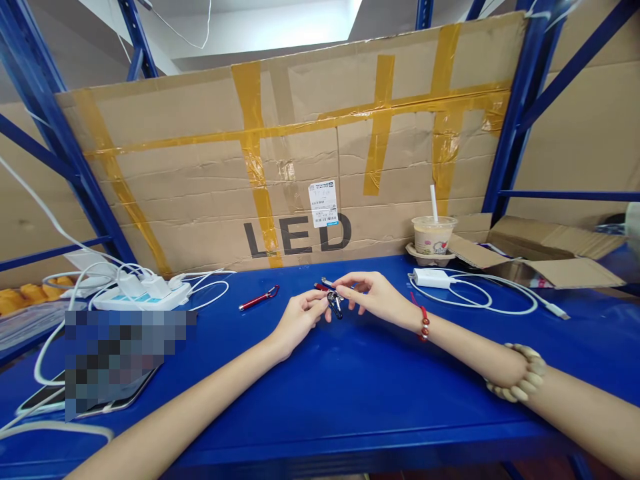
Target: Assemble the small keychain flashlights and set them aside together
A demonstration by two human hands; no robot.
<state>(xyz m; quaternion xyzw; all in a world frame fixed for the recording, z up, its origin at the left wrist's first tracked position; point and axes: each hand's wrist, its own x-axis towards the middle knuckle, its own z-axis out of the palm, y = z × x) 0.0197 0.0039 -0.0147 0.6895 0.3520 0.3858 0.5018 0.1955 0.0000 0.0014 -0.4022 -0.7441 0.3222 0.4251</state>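
Note:
My left hand [300, 319] and my right hand [373, 295] meet over the middle of the blue table [350, 393]. Between their fingertips sits a small red pen-like tool with a dark metal clip [334, 301]. The left thumb and fingers pinch the clip from the left. The right fingers curl over it from the right. A second red pen-like tool [258, 298] with a clip lies on the table to the left, apart from both hands.
A white power strip with chargers and cables [143, 293] lies at the left. A drink cup with a straw [433, 235], a white charger with cable [433, 278] and an open cardboard box [545, 257] stand at the right. A taped cardboard sheet [300, 160] closes the back.

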